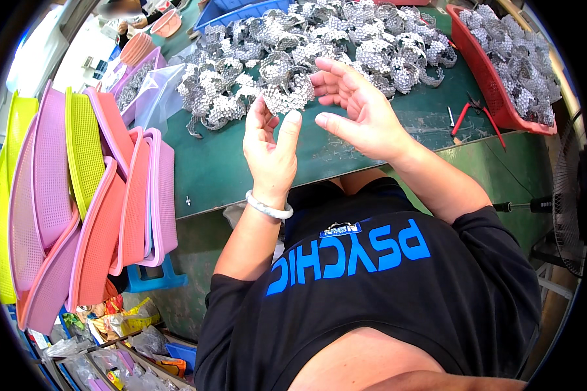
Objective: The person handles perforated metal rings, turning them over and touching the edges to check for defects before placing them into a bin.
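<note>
A wide heap of silvery, scale-patterned curled metal strips covers the far part of the green work table. My left hand is raised at the heap's near edge, its thumb apart from its slightly curled fingers. Facing it, my right hand hovers with fingers spread and thumb out. Between the two palms I see no held thing. The nearest strip lies just beyond them; whether the left fingertips touch it, I cannot tell.
A red basket filled with similar strips stands at the far right. Near it lie red-handled pliers. Stacked pink, purple and yellow-green baskets crowd the left side. A fan is at the right. Someone sits at the far left.
</note>
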Demonstrator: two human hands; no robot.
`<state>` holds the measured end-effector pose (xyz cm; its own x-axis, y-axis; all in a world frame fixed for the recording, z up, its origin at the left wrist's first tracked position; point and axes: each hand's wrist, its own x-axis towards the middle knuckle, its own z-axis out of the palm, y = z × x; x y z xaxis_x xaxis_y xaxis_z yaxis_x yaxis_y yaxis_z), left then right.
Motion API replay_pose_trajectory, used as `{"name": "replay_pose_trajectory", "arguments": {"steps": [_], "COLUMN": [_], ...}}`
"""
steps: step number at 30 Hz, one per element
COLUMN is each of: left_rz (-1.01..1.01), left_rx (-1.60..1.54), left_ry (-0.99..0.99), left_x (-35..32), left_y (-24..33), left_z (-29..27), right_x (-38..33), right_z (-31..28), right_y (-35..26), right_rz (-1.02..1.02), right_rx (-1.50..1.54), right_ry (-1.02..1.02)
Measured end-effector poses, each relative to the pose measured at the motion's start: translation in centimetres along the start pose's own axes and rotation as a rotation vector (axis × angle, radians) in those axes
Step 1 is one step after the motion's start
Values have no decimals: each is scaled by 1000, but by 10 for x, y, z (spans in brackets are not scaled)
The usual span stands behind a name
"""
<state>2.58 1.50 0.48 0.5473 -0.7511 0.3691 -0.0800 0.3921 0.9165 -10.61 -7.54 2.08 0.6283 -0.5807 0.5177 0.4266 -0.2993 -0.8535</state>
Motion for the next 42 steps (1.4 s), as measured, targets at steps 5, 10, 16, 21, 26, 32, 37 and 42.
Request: {"name": "replay_pose_trajectory", "arguments": {"steps": [5, 10, 16, 21, 26, 32, 37, 42], "left_rz": [36, 104, 143, 163, 144, 214, 336, 550], "left_rx": [44, 101, 123, 114, 127, 83, 207, 339], "left_ry": [8, 24, 21, 10, 2, -8, -8, 6], "left_x": [1, 0, 0, -1, -1, 0, 1, 3], "left_y": [-3, -4, -3, -3, 2, -4, -5, -2], "left_z": [-1, 0, 0, 0, 2, 0, -1, 0], "right_x": [1, 1, 1, 1, 1, 1, 0, 1], "right_z": [0, 0, 0, 0, -1, -2, -4, -3], "right_y": [1, 2, 3, 2, 1, -3, -5, -6], "right_rz": [-14, -22, -39, -39, -53, -64, -47, 6], "right_rx": [32, 71, 86, 92, 98, 53, -5, -4], "right_ry": [7, -4, -8, -10, -7, -44, -54, -55]}}
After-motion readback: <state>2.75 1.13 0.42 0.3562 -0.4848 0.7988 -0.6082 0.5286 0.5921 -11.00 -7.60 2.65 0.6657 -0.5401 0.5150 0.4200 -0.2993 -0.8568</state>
